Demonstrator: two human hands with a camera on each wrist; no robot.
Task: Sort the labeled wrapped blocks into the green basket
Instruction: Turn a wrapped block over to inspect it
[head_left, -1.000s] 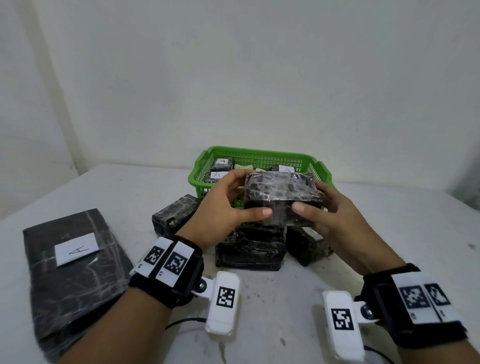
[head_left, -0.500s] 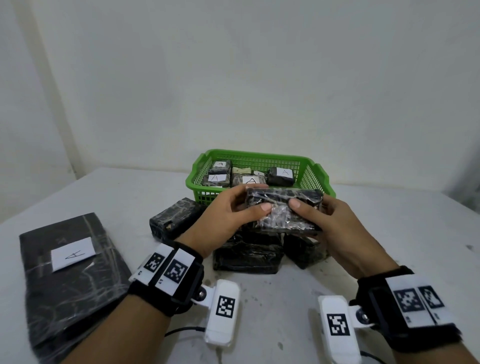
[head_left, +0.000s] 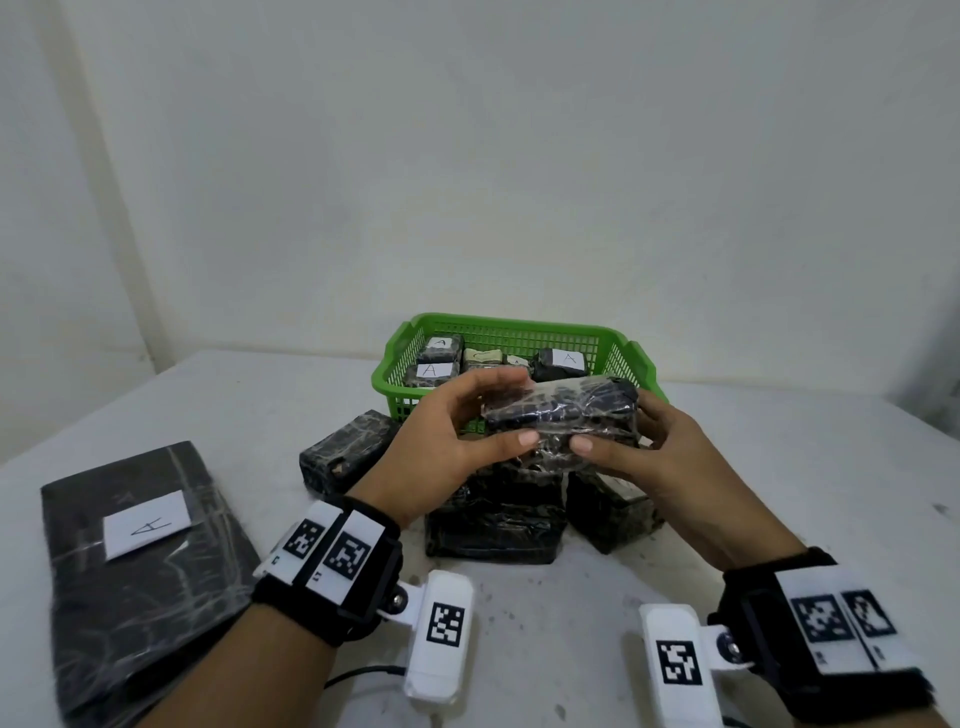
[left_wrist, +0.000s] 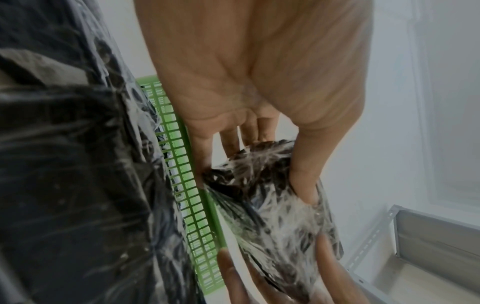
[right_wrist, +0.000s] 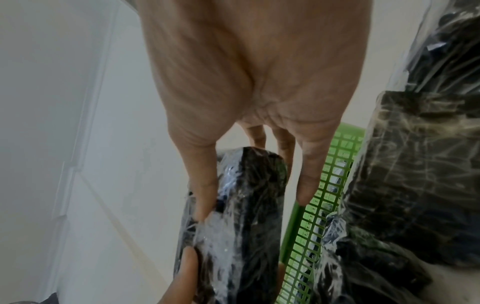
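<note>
Wrapped block (head_left: 563, 415) gripped between left hand (head_left: 447, 452) and right hand (head_left: 654, 457), before green basket (head_left: 631, 358).

Held wrapped block (head_left: 563, 415): no label shows on any visible face; both ends are covered by the left hand (head_left: 447, 457) and right hand (head_left: 660, 457).

Green basket (head_left: 519, 325): near wall largely hidden behind the hands and block. Of the labelled blocks inside, three read "A"; the pale middle one (head_left: 483, 357) has writing too small to read.

Pile blocks on the table (head_left: 493, 519): tops partly hidden under the hands; labels cannot be told.

Flat wrapped package, near left (head_left: 156, 571): near edge hidden by the left forearm.

Wrist views: the nearest dark wrapped bundles (left_wrist: 64, 164) (right_wrist: 420, 164) are blurred and cut off by the picture edges.
</note>
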